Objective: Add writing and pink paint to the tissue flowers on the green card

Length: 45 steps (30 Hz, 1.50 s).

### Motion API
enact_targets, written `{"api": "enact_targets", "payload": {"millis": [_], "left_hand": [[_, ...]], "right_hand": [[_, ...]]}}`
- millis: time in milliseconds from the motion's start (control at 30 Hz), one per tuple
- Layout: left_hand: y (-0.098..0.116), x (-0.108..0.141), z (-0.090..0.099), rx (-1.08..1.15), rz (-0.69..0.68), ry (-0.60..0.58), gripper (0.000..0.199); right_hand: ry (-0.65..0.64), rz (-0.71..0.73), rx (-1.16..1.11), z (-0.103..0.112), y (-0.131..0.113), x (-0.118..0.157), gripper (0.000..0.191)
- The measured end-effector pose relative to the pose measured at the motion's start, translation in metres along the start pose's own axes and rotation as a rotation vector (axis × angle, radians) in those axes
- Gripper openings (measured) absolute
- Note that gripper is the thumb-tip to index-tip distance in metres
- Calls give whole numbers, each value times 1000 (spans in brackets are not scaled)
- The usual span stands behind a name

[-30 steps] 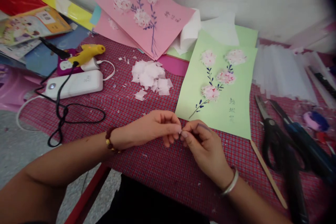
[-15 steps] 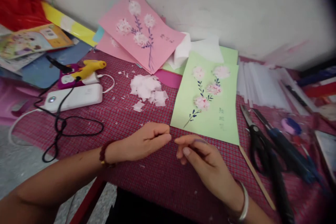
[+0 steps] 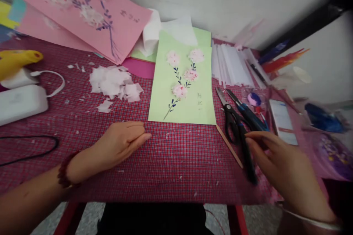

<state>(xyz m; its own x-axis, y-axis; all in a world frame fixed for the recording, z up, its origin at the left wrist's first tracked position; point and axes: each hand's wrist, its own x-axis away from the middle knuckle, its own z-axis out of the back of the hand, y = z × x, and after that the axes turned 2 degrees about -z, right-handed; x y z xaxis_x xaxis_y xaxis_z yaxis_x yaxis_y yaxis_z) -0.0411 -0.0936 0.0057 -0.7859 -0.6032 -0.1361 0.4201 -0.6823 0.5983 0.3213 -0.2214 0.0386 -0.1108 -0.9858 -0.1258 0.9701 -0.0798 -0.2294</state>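
Note:
My left hand [image 3: 121,141] rests low over the checked tablecloth, its fingers curled and thumb against them. Nothing shows in it, though the palm side is hidden. Slightly blurred, my right hand [image 3: 281,165] is at the right, thumb and forefinger pinched at the edge of a long black tool handle [image 3: 249,165]. Beside that handle lie black scissors [image 3: 228,112] and a blue-handled tool [image 3: 252,117]. Between the hands and the wall lies a green sheet [image 3: 165,80] with pale tissue flowers and a painted stem. Cut white paper squares [image 3: 110,80] are heaped left of it.
A pink flower sheet [image 3: 124,33] leans at the back left, by a white paper roll [image 3: 152,31]. White strips [image 3: 228,62] lie behind the scissors. A thin wooden stick [image 3: 230,147], a phone [image 3: 282,121], a white power bank [image 3: 22,104] and a yellow glue gun [image 3: 19,60] are around.
The view has swung right. My right hand has left my left hand and reached right to the black tool handle. My left hand stays closed.

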Motion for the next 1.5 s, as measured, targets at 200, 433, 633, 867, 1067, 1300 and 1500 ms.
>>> {"api": "enact_targets", "payload": {"millis": [200, 433, 633, 867, 1067, 1300, 1500], "left_hand": [[-4, -3, -4, -5, 6, 17, 39], [-6, -2, -4, -34, -2, 0, 38], [-7, -1, -7, -69, -26, -12, 38], [-14, 3, -14, -109, -32, 1, 38], [-22, 4, -17, -74, -44, -1, 38], [-11, -3, -13, -27, 60, -18, 37], [-2, -5, -9, -22, 96, -68, 40]], "right_hand": [[-186, -54, 205, -24, 1, 17, 17], [-246, -18, 409, -29, -11, 22, 11], [-221, -69, 148, -32, -11, 25, 40], [61, -277, -722, 22, -1, 50, 12], [286, -427, -1176, 16, 14, 60, 6], [412, -364, -1153, -1, 18, 43, 19], [384, -332, -1221, 1, -22, 12, 19]]}}
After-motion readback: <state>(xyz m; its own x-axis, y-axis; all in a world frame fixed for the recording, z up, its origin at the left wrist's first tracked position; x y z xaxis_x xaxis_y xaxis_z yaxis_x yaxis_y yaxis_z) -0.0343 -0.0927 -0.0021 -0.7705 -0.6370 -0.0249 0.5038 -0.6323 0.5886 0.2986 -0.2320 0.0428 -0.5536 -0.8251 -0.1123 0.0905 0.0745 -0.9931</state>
